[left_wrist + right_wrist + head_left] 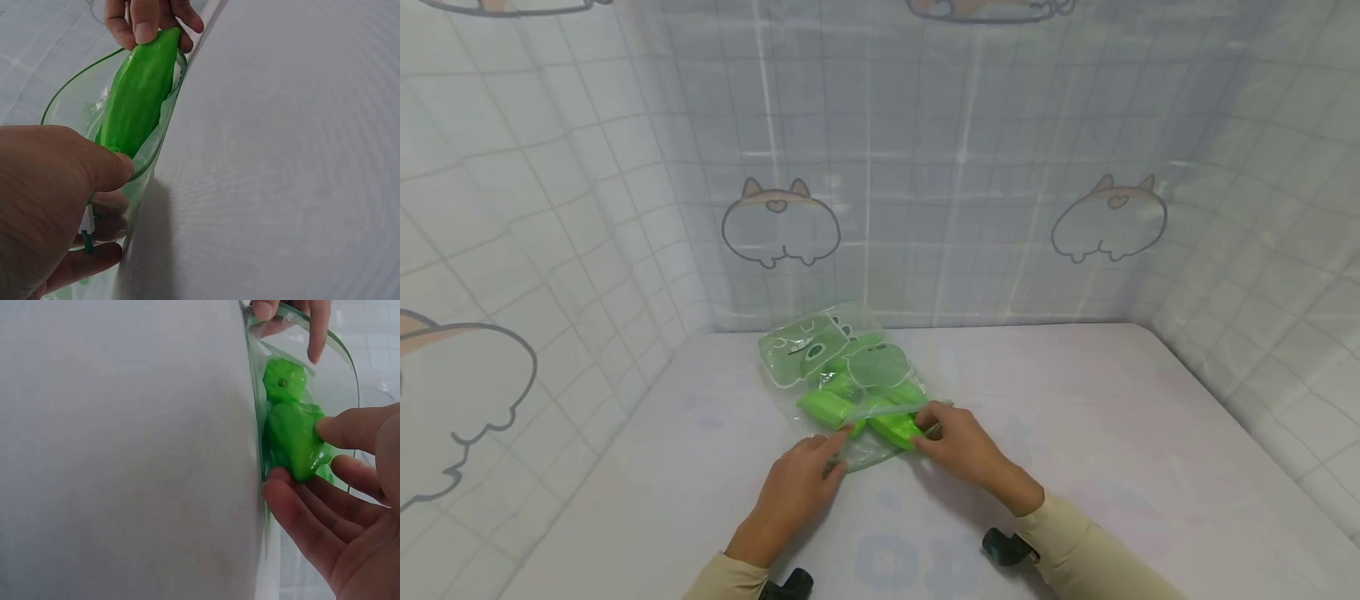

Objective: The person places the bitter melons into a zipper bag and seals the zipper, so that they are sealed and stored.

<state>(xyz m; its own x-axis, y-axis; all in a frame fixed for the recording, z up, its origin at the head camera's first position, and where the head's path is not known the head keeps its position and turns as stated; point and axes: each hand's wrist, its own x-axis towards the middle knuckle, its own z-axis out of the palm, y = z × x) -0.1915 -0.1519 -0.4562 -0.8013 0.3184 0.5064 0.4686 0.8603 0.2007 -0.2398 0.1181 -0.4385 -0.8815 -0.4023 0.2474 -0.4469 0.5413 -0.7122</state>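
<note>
A clear zip bag (801,343) with a green cartoon print lies on the table, its mouth toward me. Several bright green toy vegetables (826,408) are inside. My left hand (801,485) pinches the bag's near left rim, its thumb by the opening and its fingers along the outside wall. At the mouth, my right hand (964,448) holds the end of a long, bumpy green toy vegetable (140,94), which looks like a cucumber or bitter melon, between thumb and fingers. A white zip slider (86,220) shows beside my left fingers.
The white table (1075,400) extends to both sides of the bag. A tiled-pattern curtain (910,217) with cartoon dogs stands behind it and along both sides. Dark wrist-camera mounts (1007,547) hang at my sleeves, close to the tabletop.
</note>
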